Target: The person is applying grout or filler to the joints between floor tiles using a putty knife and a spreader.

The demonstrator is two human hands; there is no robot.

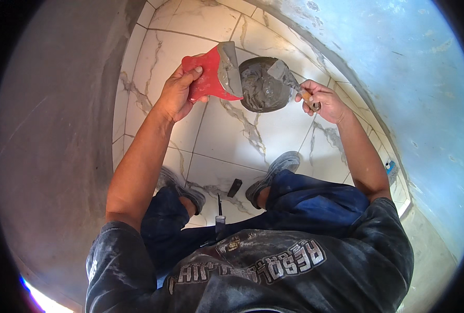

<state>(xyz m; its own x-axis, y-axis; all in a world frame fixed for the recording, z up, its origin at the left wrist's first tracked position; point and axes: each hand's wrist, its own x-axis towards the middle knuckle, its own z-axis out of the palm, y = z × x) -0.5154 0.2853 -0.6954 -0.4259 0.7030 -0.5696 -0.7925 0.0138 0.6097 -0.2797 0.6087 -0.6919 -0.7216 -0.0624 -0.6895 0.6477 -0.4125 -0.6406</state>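
The left hand (pixel 182 88) grips a red spreader (pixel 207 79), its edge already loaded with grey paste (pixel 230 70), and the right hand (pixel 320 100) clasps a small trowel (pixel 291 81) over a bowl (pixel 266 110) on the tiled floor (pixel 224 141), with plenty left inside, its depth hard to judge.

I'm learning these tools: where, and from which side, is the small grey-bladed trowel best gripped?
Likely by its brownish handle, from the right, as the right hand does: that end slants rightward, the smeared blade overlapping the round bowl of grey paste.

Veined white floor tiles (pixel 219 140), grey wall (pixel 54 115)
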